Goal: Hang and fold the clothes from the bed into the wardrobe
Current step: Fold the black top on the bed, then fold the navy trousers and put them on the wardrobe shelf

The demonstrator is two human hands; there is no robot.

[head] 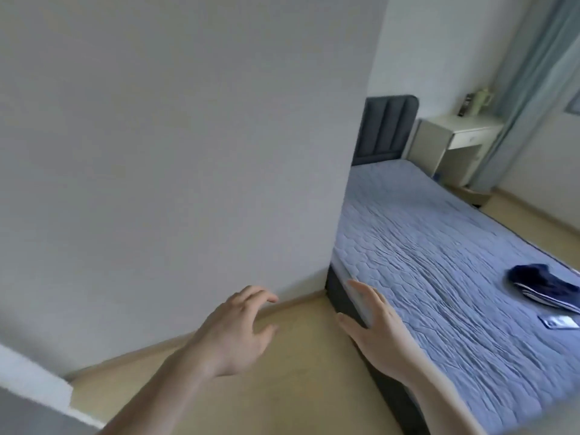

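Observation:
A bed (439, 252) with a blue quilted cover fills the right side. On it, near the right edge, lies a crumpled dark navy garment (539, 282) with white stripes, and beside it a small flat packet (560, 322). My left hand (235, 331) hangs over the wooden floor, fingers loosely curled, holding nothing. My right hand (373, 324) reaches out with straight fingers over the near corner of the bed, empty. Both hands are well left of the garment. No wardrobe is recognisable in view.
A large grey-white wall (172, 152) fills the left and centre. A dark padded headboard (386, 130) stands at the bed's far end, with a white bedside desk (455, 142) and pale blue curtain (533, 73) beyond. Wooden floor (282, 387) lies beneath my hands.

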